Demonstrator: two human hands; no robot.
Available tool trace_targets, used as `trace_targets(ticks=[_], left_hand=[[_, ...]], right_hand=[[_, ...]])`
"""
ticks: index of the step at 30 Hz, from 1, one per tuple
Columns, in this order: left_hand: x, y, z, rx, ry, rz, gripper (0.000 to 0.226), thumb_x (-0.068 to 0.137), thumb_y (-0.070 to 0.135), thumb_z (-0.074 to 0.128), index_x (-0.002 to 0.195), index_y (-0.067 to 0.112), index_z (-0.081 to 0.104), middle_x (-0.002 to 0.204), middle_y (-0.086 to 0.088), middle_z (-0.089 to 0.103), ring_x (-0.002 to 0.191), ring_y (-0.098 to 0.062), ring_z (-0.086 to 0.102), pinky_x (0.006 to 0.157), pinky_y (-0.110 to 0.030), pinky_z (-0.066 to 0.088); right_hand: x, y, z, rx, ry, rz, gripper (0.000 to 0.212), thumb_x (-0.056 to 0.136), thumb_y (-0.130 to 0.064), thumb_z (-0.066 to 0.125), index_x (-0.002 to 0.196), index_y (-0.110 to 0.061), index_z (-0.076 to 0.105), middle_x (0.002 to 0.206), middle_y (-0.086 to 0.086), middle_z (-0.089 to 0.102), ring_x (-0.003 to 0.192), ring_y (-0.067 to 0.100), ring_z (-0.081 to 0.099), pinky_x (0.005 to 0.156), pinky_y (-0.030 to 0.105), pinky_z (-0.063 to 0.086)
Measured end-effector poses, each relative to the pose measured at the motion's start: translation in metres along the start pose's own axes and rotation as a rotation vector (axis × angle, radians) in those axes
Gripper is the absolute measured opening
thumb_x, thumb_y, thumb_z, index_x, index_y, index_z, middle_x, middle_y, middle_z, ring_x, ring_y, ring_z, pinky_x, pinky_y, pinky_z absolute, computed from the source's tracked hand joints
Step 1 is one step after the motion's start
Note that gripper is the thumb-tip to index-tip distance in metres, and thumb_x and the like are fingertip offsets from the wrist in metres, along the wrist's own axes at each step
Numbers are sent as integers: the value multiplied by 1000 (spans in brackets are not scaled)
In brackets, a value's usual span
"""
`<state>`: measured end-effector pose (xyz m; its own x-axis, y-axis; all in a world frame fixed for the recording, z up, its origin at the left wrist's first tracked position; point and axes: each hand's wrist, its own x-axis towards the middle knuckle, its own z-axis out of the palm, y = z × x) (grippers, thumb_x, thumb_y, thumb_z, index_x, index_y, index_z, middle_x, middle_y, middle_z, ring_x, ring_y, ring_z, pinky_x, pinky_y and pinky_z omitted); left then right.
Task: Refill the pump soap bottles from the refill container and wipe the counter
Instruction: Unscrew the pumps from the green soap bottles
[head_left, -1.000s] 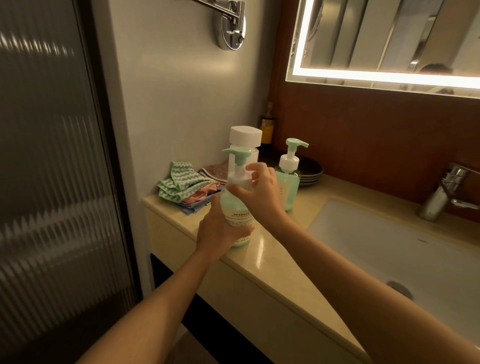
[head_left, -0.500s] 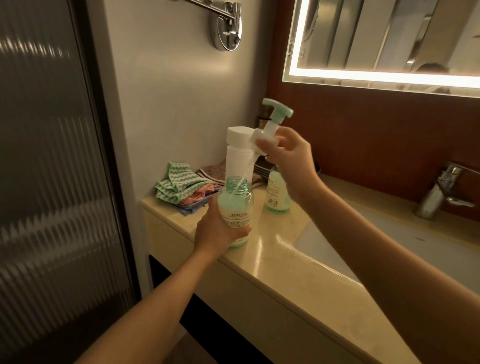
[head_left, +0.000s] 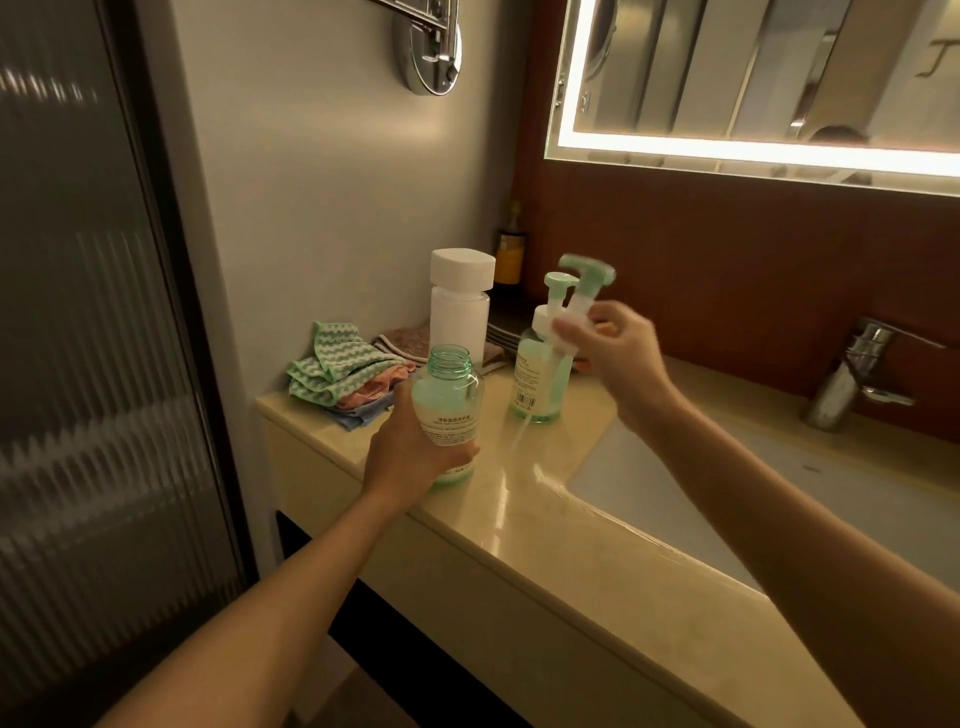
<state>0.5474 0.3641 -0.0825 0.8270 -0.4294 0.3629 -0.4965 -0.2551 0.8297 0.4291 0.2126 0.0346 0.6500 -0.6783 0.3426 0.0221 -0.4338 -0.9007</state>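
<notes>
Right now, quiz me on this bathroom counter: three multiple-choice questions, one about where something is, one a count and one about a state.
1. Where does the white refill container stand?
A. in the sink
B. on the counter, behind the held bottle
C. on the floor

2. How many green soap bottles are in view?
A. one
B. two
C. four

3. The held bottle, gripped by the left hand, is:
A. capped by its pump
B. lying on its side
C. upright with its neck open

Answers:
1 B: it stands near the wall, just behind the held bottle.
2 B: there is the held bottle and a second bottle with its pump on.
3 C: the threaded neck is bare, and the right hand holds the pump head off to the side.
</notes>
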Motion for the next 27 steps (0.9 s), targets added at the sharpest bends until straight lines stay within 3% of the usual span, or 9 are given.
trace_targets(ticks=[4,9,13,17,21,22,24,25,27], left_hand=[[6,-5,-1,-8,27,12,94,53,38,86,128,34,29,117,10,59,107,-17,57,85,-32,47],[14,-8,-6,-6,32,32,95,55,32,87,131,25,31,121,7,55,111,-15,53,83,-26,41],[16,-7,-7,-50,7,47,100,53,29,88,133,21,29,122,7,50,115,-12,48,85,-23,38],[12,-5,-9,-190,30,30,118,50,34,85,143,22,13,132,9,36,124,-8,35,96,-21,32],[-5,4,-12,-244,292,71,110,56,48,76,144,22,16,147,2,24,121,-5,36,86,-1,32],[-11,5,-11,-222,398,115,102,61,53,73,142,20,22,148,-3,24,121,-8,38,89,-4,34],[-22,7,-8,-179,550,184,88,70,60,65,136,13,31,143,-11,28,125,-18,38,101,-22,37],[-27,9,-6,-168,586,206,83,73,59,62,134,11,34,140,-14,31,125,-21,38,103,-30,38],[-34,20,-2,-149,601,291,68,77,50,62,128,11,38,132,-15,36,116,-25,43,98,-32,40]], right_hand=[[-3,37,23,-124,-205,183,42,81,-28,67,114,-4,55,107,11,61,87,19,62,70,26,54],[1,71,56,-149,-226,338,37,80,-33,69,103,-5,59,96,6,62,79,15,61,56,22,52],[2,84,76,-199,-170,355,38,78,-39,70,93,-6,62,84,7,66,71,19,64,72,36,58],[1,83,82,-249,-175,297,39,80,-45,67,80,-6,60,79,11,67,69,24,64,71,41,58],[0,80,79,-333,-214,243,43,86,-48,57,83,-6,60,75,6,58,69,19,54,69,33,51],[0,79,77,-341,-221,235,43,87,-48,54,85,-5,60,77,6,58,70,19,55,70,34,51],[0,75,72,-354,-221,217,46,90,-47,50,93,-2,61,85,10,63,75,23,59,76,39,54],[0,74,69,-369,-213,201,46,91,-46,49,94,-2,62,89,12,64,79,25,61,79,43,55],[0,70,60,-377,-168,180,46,92,-44,48,93,-1,62,95,15,64,88,29,62,82,47,53]])
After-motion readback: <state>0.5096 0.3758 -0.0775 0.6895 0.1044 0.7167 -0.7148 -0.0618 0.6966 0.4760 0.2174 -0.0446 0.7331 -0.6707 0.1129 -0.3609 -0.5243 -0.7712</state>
